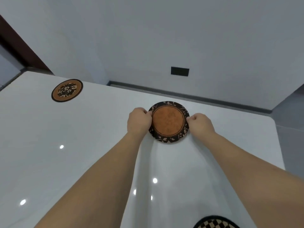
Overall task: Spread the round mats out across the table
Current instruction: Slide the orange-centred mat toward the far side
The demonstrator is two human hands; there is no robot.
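A round mat with an orange centre and a dark leaf-patterned border (168, 122) lies near the far edge of the white table (49, 145). My left hand (139, 120) pinches its left rim and my right hand (199, 124) pinches its right rim. A second round mat with a dark floral centre and orange ring (67, 90) lies flat at the far left corner. A third mat with a checkered pattern (215, 222) shows partly at the bottom edge, cut off by the frame.
The glossy table ends in a rounded corner at the far right (273, 119). Behind it stands a pale wall with a dark socket plate (179, 71). A dark brown frame (18, 45) rises at the far left.
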